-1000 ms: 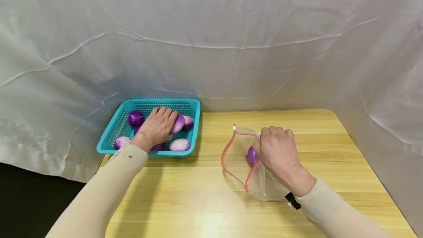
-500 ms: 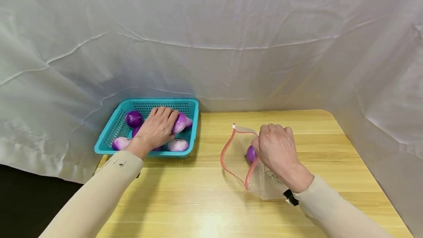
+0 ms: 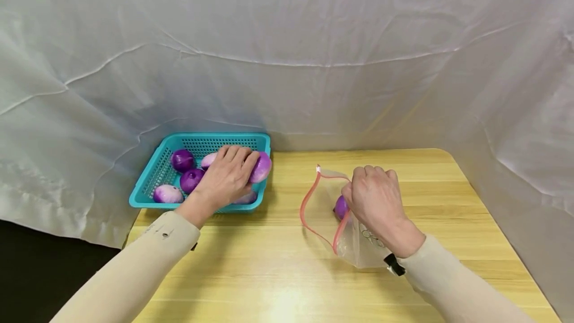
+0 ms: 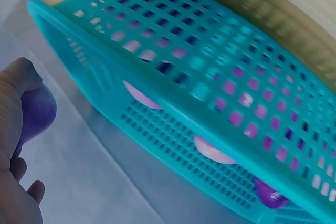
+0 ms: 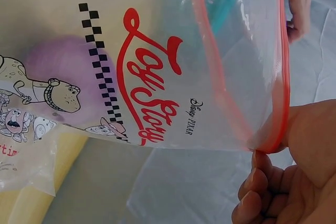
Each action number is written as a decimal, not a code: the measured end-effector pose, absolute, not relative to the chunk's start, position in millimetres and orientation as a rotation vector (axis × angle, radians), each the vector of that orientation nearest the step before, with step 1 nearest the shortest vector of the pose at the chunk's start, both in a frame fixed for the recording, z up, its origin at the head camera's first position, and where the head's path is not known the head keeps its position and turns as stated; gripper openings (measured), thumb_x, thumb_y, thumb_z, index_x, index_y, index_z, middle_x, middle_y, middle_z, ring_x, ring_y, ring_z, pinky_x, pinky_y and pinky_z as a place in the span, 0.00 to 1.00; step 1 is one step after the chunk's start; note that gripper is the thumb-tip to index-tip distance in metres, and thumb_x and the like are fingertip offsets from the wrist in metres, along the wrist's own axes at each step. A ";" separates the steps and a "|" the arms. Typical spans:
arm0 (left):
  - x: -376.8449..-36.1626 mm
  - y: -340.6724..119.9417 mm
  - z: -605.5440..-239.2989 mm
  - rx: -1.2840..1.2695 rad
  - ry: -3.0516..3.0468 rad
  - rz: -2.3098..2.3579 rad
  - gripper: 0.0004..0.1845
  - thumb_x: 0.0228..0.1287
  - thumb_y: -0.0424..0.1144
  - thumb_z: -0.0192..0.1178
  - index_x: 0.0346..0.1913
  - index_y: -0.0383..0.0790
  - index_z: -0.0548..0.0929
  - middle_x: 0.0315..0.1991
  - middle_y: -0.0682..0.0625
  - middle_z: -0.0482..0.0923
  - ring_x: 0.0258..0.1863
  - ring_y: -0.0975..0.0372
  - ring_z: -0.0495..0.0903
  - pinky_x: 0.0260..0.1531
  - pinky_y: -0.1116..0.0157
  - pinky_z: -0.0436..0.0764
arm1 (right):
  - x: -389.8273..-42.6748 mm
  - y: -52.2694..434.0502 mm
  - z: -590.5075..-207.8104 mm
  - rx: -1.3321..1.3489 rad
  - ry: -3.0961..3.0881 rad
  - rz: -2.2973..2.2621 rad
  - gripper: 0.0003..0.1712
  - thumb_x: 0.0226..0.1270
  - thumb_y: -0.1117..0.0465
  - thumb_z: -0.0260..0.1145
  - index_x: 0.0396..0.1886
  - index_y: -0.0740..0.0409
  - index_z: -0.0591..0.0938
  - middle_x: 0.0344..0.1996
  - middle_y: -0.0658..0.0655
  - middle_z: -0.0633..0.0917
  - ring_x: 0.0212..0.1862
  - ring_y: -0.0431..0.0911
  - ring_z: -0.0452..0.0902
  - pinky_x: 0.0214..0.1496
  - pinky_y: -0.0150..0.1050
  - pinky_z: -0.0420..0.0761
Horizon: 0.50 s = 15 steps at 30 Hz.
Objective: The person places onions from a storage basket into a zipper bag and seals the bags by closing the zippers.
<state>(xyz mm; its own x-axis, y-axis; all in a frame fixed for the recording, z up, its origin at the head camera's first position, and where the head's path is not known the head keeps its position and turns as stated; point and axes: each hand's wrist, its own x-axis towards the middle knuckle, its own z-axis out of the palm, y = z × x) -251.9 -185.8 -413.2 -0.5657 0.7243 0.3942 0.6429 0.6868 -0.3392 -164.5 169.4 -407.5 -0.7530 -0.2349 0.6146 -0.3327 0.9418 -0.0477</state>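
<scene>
My left hand (image 3: 226, 176) grips a purple onion (image 3: 261, 167) above the right side of the teal basket (image 3: 134, 197). In the left wrist view the onion (image 4: 39, 111) shows between thumb and fingers, beside the basket's rim (image 4: 105, 51). My right hand (image 3: 375, 203) pinches the edge of a clear zip bag (image 3: 320, 213) with a red zip strip, its mouth open toward the left. One purple onion (image 3: 342, 208) lies inside the bag. Through the printed plastic in the right wrist view, that onion (image 5: 68, 72) looks blurred, and finger and thumb (image 5: 262, 161) pinch the red corner.
Several onions (image 3: 191, 180) remain in the basket, some pale and some dark purple; my left hand hides part of them. The wooden table (image 3: 269, 263) ends at the right against a grey-white cloth (image 3: 314, 88), which also hangs behind it.
My left hand has lifted the onion and moved right to the basket's right rim, uncovering onions behind it. The right hand and bag have stayed nearly still.
</scene>
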 end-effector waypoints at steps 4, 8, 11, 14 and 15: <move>-244.7 -175.2 -409.6 -1.058 -2.354 0.183 0.40 0.57 0.50 0.73 0.68 0.35 0.71 0.57 0.38 0.76 0.58 0.44 0.74 0.63 0.45 0.73 | -165.9 169.0 -407.6 0.396 -2.449 0.203 0.14 0.55 0.66 0.54 0.15 0.53 0.61 0.15 0.51 0.62 0.19 0.51 0.60 0.28 0.45 0.60; -237.7 -163.9 -407.2 -1.059 -2.349 0.150 0.40 0.58 0.50 0.74 0.68 0.36 0.70 0.58 0.39 0.75 0.58 0.45 0.74 0.63 0.46 0.73 | -167.4 168.8 -407.0 0.398 -2.444 0.206 0.14 0.54 0.67 0.54 0.15 0.52 0.60 0.15 0.50 0.61 0.19 0.50 0.59 0.28 0.44 0.58; -232.6 -153.9 -405.6 -1.065 -2.350 0.119 0.40 0.58 0.51 0.75 0.68 0.37 0.70 0.59 0.39 0.75 0.58 0.45 0.74 0.63 0.46 0.73 | -168.4 168.8 -405.8 0.407 -2.434 0.206 0.15 0.53 0.67 0.54 0.15 0.52 0.60 0.15 0.50 0.60 0.19 0.49 0.57 0.28 0.43 0.57; -227.2 -142.0 -405.2 -1.079 -2.358 0.092 0.40 0.57 0.50 0.75 0.68 0.37 0.71 0.58 0.40 0.76 0.58 0.46 0.75 0.63 0.47 0.74 | -169.6 168.9 -404.0 0.409 -2.425 0.208 0.15 0.53 0.67 0.53 0.15 0.52 0.59 0.15 0.50 0.59 0.19 0.49 0.57 0.28 0.43 0.56; -225.2 -137.7 -405.7 -1.087 -2.361 0.086 0.40 0.56 0.50 0.75 0.68 0.37 0.71 0.58 0.40 0.76 0.59 0.46 0.75 0.63 0.47 0.75 | -170.0 168.9 -403.5 0.408 -2.423 0.208 0.15 0.53 0.67 0.53 0.15 0.52 0.59 0.15 0.50 0.60 0.19 0.49 0.57 0.28 0.43 0.56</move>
<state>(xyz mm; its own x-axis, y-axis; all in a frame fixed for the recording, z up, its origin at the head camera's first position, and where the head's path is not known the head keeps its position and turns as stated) -225.2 -137.7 -405.7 -0.5328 0.7219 0.4416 0.6877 0.6734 -0.2712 -170.0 168.9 -403.5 -0.7317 -0.2369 0.6391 -0.3425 0.9385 -0.0442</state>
